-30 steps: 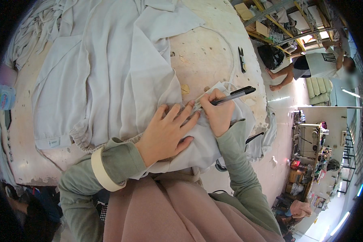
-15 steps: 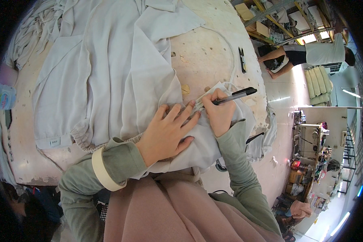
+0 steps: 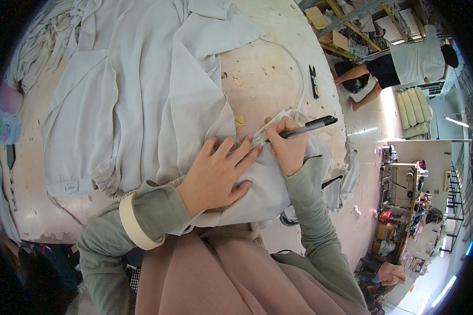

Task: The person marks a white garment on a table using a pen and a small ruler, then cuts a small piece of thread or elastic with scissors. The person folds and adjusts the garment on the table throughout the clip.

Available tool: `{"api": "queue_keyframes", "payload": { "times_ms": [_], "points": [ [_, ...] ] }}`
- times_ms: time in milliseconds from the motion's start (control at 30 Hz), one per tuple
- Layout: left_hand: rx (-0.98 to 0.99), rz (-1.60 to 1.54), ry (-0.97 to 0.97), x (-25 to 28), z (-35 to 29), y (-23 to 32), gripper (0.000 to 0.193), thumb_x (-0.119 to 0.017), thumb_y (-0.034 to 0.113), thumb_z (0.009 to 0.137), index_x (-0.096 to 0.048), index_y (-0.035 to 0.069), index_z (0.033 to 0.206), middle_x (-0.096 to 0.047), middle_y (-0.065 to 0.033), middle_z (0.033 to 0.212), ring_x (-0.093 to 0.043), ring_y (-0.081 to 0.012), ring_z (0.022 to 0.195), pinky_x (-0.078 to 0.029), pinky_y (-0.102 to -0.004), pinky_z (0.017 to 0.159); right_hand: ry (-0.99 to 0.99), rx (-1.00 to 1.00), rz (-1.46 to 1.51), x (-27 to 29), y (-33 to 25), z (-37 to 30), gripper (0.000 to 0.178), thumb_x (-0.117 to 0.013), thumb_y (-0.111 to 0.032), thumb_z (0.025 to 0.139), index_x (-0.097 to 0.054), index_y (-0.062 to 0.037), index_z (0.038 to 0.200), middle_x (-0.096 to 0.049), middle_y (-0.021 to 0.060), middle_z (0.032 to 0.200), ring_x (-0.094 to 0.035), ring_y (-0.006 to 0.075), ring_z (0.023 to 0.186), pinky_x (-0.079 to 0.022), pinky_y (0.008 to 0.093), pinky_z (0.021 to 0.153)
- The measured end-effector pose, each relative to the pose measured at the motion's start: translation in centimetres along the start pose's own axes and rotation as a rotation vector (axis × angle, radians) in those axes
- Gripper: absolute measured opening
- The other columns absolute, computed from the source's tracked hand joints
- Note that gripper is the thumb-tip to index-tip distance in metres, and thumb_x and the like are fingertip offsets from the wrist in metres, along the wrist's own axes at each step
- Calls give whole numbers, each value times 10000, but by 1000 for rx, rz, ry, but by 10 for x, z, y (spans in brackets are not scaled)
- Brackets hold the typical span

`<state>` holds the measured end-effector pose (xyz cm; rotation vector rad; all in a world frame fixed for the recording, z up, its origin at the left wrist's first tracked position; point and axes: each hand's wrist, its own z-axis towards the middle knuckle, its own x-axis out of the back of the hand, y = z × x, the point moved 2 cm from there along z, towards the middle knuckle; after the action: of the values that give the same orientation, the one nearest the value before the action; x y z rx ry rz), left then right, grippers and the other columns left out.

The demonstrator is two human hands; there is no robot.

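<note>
My right hand (image 3: pixel 289 144) pinches a black-capped pen (image 3: pixel 312 126), its tip end hidden by my fingers at a narrow pale label strip (image 3: pixel 264 131). Printed marks show on the strip, too small to make out. Beside it my left hand (image 3: pixel 215 176) lies flat with fingers spread, its fingertips at the strip's near end. Under both hands is light grey cloth (image 3: pixel 260 186), part of the garments spread over the table. A larger grey garment (image 3: pixel 136 100) with a gathered elastic edge (image 3: pixel 108 178) and a small white tag (image 3: pixel 71 187) reaches away to the left.
Black thread snips (image 3: pixel 314 82) lie on the worn wooden table (image 3: pixel 268 68) near its right edge. A cream tape roll (image 3: pixel 134 223) rings my left sleeve. More cloth (image 3: pixel 42 47) is heaped far left, near a plastic bottle (image 3: pixel 6 126). Another person (image 3: pixel 415 60) stands beyond the table.
My right hand and the pen have shifted slightly to the right, showing more of the label strip. My left hand stays in place. The other person's pose has changed.
</note>
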<state>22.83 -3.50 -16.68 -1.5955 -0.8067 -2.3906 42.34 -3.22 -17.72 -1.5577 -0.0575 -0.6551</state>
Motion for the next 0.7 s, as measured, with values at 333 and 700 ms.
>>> {"api": "queue_keyframes", "payload": {
  "times_ms": [333, 700],
  "points": [
    [-1, 16, -1, 0, -1, 0, 657, -607, 389, 798, -451, 108, 1372, -461, -106, 1350, -452, -278, 1062, -361, -450, 912, 26, 38, -33, -2, 7, -2, 238, -678, -52, 765, -497, -3, 620, -483, 25, 536, -412, 73, 533, -357, 278, 485],
    [-14, 22, 10, 2, -1, 1, 620, -578, 388, 819, -464, 80, 1345, -460, -117, 1335, -426, -270, 1071, -352, -432, 908, 53, 51, 29, -1, 5, -2, 236, -672, -39, 748, -481, -4, 614, -481, 7, 547, -417, 65, 553, -366, 265, 500]
  ]
}}
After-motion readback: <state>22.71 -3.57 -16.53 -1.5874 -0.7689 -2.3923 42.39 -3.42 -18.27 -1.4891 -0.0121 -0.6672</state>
